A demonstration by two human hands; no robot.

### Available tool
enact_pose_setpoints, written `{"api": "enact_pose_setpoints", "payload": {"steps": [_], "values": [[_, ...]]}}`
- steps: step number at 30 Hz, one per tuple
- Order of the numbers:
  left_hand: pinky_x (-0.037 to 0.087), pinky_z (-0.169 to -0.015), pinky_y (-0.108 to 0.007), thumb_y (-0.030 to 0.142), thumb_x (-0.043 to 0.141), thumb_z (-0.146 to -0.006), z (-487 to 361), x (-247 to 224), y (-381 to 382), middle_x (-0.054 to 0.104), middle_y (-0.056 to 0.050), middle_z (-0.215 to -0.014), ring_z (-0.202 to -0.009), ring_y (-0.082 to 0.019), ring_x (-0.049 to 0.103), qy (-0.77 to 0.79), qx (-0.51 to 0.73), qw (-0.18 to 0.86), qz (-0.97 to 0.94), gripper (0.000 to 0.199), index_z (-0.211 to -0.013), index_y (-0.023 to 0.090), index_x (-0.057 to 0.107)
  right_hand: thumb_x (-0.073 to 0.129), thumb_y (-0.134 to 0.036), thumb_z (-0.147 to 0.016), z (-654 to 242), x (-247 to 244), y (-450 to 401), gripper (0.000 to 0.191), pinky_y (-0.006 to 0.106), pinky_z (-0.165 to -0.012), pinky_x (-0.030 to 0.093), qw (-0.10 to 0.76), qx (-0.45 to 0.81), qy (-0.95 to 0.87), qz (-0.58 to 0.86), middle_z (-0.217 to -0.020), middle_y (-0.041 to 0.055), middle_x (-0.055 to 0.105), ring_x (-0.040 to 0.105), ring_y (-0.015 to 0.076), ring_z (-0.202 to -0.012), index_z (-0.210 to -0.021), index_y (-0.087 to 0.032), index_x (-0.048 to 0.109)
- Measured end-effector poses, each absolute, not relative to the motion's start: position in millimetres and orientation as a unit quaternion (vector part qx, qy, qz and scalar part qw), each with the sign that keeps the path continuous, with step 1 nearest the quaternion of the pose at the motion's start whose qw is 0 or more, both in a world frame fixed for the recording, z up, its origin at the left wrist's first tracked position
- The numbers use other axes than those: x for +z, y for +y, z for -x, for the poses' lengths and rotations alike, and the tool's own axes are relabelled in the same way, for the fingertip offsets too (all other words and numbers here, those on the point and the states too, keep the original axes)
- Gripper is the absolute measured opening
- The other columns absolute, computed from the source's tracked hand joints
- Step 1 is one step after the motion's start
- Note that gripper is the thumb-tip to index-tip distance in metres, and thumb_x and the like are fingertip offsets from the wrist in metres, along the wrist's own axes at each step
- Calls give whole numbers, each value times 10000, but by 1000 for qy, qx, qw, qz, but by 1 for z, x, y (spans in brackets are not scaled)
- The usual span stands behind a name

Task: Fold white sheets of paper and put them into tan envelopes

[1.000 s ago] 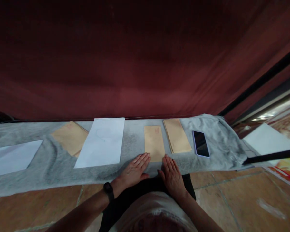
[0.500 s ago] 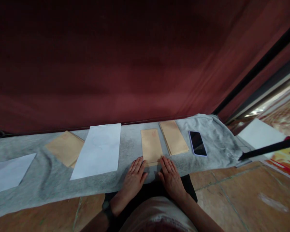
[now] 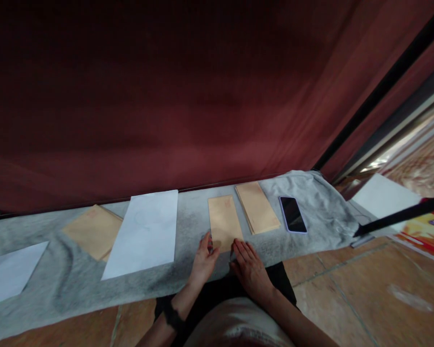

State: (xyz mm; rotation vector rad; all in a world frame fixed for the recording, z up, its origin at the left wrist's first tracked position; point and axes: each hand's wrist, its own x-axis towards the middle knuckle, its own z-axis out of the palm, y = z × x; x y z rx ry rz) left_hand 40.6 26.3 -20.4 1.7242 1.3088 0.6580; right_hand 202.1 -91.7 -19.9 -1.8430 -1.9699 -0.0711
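Observation:
A brown paper envelope [image 3: 224, 219] with faint red print near its upper right corner lies in front of me on the grey cloth. My left hand [image 3: 203, 260] is at its lower left edge, thumb over the paper and fingers curled at the side, pinching that edge. Flat across the lower right corner rests my right hand [image 3: 251, 267], its fingers stretched out. Just to the right is a small stack of similar brown envelopes [image 3: 258, 207], touched by neither hand.
A phone [image 3: 292, 214] with a pale purple case lies right of the stack. To the left are a white paper sheet [image 3: 142, 231], more brown envelopes [image 3: 92, 229] partly under it, and another white sheet [image 3: 14, 272]. Behind the grey cloth [image 3: 191, 212] hangs a dark red curtain [image 3: 202, 120].
My left hand has gone from lying flat at the envelope's bottom corner to curling around its lower left edge. My right hand stays at the lower right corner. The view has shifted slightly.

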Motion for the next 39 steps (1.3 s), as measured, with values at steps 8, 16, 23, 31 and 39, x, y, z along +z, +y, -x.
{"api": "enact_pose_setpoints", "payload": {"steps": [8,16,23,31,39], "values": [[343,-1190,-535,247,437,-1003,-51,-19,-13,389,-54,-1621,-1502,-291,325,379,167,79,-907,539,-1540,282,403,433,-169,-993,-202,-19,-93,496,467,-1185,409,211,-28,-715,665,-1501,165,535,462,257,-1422,-1478,-76,468],[270,-1247,-458,378,336,-1061,-46,-22,-2,389,-114,-1616,-1505,-226,337,277,126,14,-952,600,-1608,153,234,433,-159,-983,-204,-25,-95,555,477,-1181,423,216,-27,-724,655,-1528,179,500,413,261,-1457,-1526,-57,386],[266,-1242,-442,458,302,-1067,-60,-7,12,389,-141,-1610,-1511,-234,326,247,107,17,-963,618,-1575,106,311,414,-102,-950,-207,-25,-94,598,479,-1174,432,231,-21,-728,645,-1542,178,482,401,249,-1467,-1544,-67,355],[190,-1260,-444,598,286,-1039,-75,-6,29,335,-142,-1638,-1540,-231,250,254,69,61,-963,722,-1567,108,328,440,-107,-954,-211,-29,-94,524,491,-1167,440,234,1,-730,642,-1521,169,508,421,263,-1453,-1477,-92,465],[131,-1265,-454,581,291,-1040,-99,-7,55,332,-138,-1639,-1543,-232,241,258,70,66,-961,695,-1558,121,349,446,-165,-980,-211,-29,-97,514,522,-1164,441,230,2,-731,643,-1485,182,540,453,294,-1428,-1491,-103,447]]}}
